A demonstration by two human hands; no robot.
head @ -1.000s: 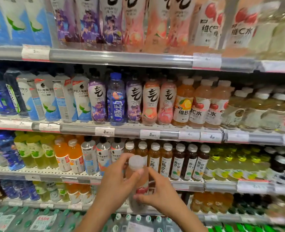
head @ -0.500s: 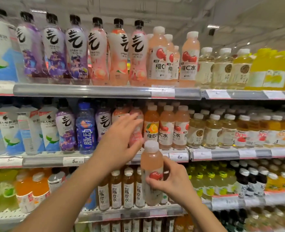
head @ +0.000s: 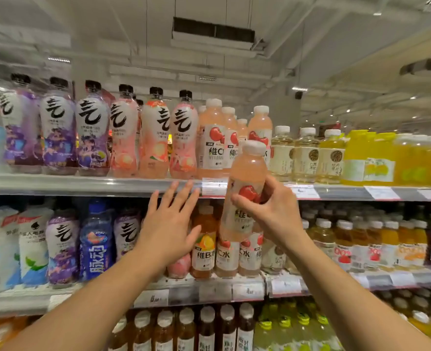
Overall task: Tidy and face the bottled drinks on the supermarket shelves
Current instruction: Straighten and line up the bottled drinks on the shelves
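Observation:
My right hand (head: 272, 211) grips a pink vitamin drink bottle (head: 246, 178) with a white cap and a red apple on its label, held upright in front of the top shelf edge (head: 82, 184). Just behind it stand matching pink vitamin bottles (head: 213, 138) on the top shelf. My left hand (head: 170, 224) is empty with fingers spread, its fingertips close to the shelf edge, left of the held bottle. It hides some bottles on the middle shelf.
On the top shelf, purple and peach sparkling-water bottles (head: 92, 130) stand left, pale yellow tea bottles (head: 306, 153) and yellow drinks right. The middle shelf (head: 209, 287) holds a blue sports drink (head: 95, 244) and orange and pink vitamin bottles. Brown bottles (head: 206, 328) fill the lower shelf.
The view has tilted up from the lower shelves to the top shelf. My right hand raised the pink bottle to top-shelf height. My left hand let go of the bottle and opened.

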